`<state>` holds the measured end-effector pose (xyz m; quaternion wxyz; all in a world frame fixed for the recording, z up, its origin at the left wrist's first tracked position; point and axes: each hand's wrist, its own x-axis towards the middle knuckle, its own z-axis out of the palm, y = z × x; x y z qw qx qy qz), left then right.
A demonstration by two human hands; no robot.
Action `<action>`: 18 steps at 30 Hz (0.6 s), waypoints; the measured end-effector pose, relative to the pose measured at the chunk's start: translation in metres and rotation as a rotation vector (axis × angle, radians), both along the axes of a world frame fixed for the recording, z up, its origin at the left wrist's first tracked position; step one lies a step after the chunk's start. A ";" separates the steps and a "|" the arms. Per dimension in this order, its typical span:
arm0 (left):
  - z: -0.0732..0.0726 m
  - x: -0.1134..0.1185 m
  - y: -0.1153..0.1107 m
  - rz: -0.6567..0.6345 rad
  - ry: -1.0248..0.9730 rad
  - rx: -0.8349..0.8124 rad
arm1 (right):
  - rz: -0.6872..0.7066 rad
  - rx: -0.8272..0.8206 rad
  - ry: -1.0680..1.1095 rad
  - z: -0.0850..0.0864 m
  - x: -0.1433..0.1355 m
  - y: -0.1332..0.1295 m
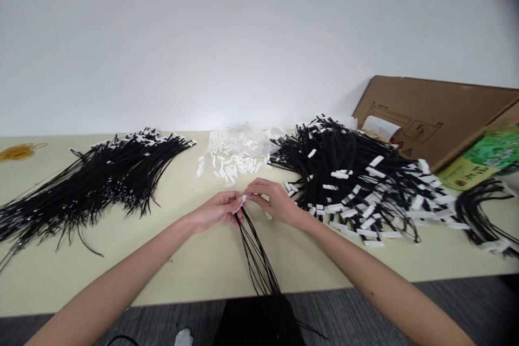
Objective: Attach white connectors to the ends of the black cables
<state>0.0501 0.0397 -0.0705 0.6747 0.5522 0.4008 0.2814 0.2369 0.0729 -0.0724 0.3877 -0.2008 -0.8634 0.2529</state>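
**Mia:** Strings, black ones, hang from both hands down over the near edge of the table. See them?

**Ben:** Yes. The left hand pinches the top of the bunch. The right hand pinches a little white clip at the same spot. The two hands touch each other.

**Mia:** How do the strings feel, do you think?

**Ben:** Light and floppy, I guess. They bend and droop. They look smooth, so they may slip. Best to hold them tight close to the ends, where the clip sits.

**Mia:** And the clip?

**Ben:** Tiny and hard, I think. Easy to drop. Fingertips on its sides would work well.

**Mia:** What is farther back?

**Ben:** A big pile of strings with white clips lies by the right hand. Another pile of black strings lies toward the left edge. Between them is a clear bag of loose white clips. A brown cardboard box lies at the far right, with a green packet in it. Yellow rubber bands sit at the far left corner.
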 end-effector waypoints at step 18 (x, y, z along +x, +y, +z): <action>-0.002 0.003 -0.002 0.126 -0.290 -0.037 | -0.161 0.816 -0.098 -0.009 0.000 -0.009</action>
